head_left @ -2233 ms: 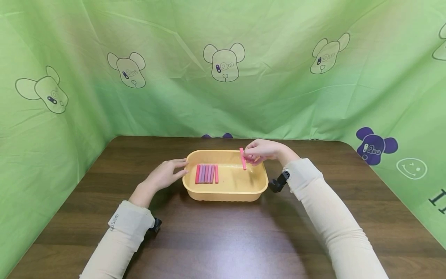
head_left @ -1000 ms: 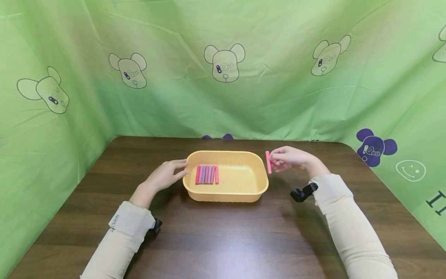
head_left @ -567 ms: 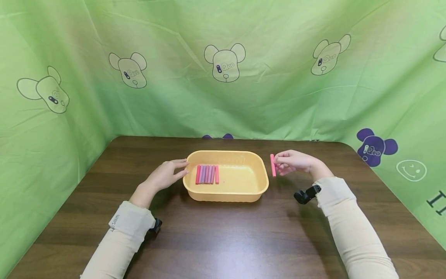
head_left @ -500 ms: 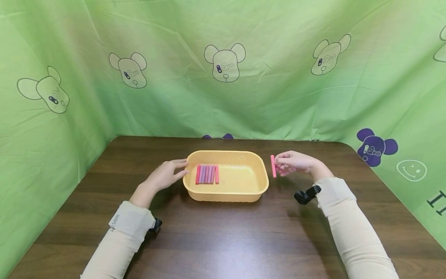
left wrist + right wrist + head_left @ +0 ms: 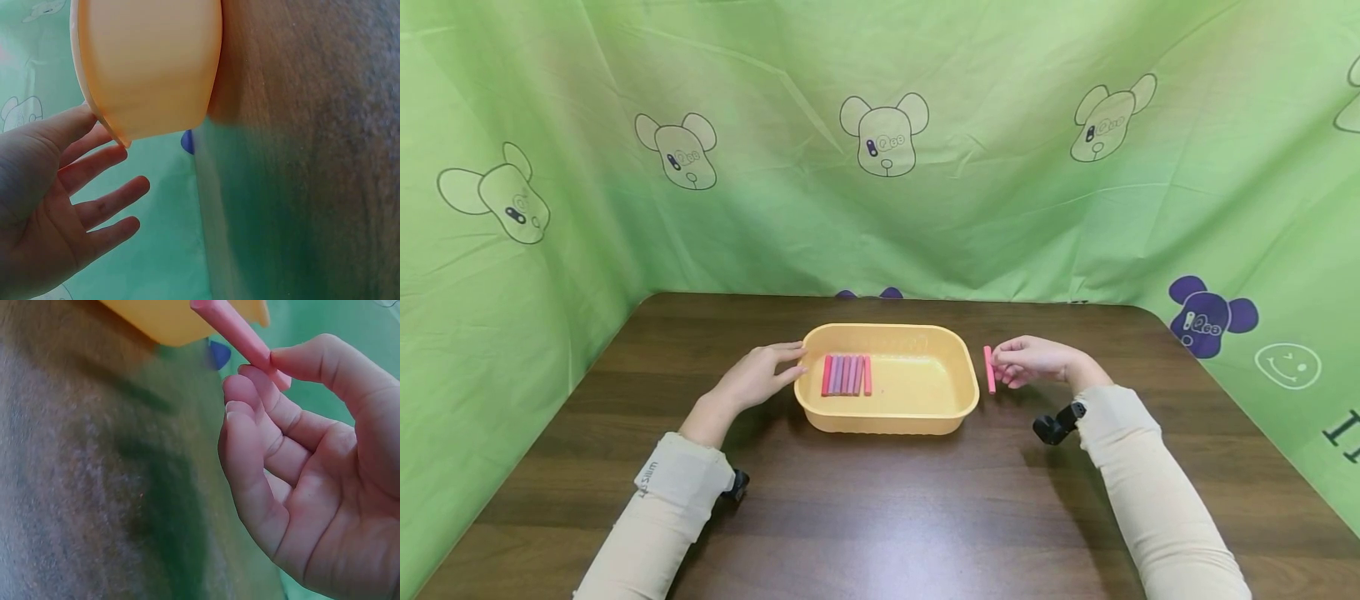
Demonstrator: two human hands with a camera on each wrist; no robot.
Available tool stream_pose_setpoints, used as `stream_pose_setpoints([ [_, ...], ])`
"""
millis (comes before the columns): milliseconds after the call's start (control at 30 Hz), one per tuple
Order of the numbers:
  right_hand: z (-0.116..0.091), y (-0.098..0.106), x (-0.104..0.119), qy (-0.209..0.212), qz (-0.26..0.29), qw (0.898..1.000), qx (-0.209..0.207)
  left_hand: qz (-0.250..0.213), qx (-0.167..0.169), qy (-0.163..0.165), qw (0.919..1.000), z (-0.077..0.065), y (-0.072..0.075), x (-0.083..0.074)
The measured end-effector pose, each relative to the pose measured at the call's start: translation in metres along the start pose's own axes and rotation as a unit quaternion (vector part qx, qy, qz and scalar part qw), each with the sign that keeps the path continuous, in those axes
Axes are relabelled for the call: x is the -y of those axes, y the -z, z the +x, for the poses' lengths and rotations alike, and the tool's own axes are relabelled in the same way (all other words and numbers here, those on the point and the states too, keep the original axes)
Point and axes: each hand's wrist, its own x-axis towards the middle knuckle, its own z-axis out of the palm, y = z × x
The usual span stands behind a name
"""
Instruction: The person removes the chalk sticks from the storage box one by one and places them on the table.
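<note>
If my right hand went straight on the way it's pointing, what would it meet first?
The right hand would likely meet the yellow tub, with the pinched pink stick leading; height is hard to judge, so it might pass over.

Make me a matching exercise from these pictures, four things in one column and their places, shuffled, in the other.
Things:
1. single slim pink stick
2. row of slim pink and purple sticks
3. yellow oblong plastic tub
4. green printed cloth

Places:
A. standing directly on the brown wood-grain table
B. hanging behind the table
C. pinched by the right hand
D. lying inside the tub

Pairs: 1-C, 2-D, 3-A, 4-B.
</note>
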Motion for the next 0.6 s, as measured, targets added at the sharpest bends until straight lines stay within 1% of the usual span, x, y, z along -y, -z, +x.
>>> stream_pose_setpoints([
  [133,0.004,0.001,-0.006,-0.016,-0.002,1.000,-0.007,0.001,-0.001,-0.002,1.0000,0.000,0.000,0.000],
  [600,0.013,0.000,-0.015,-0.041,-0.034,0.999,-0.004,0.006,-0.003,-0.005,1.0000,0.000,-0.001,0.001],
])
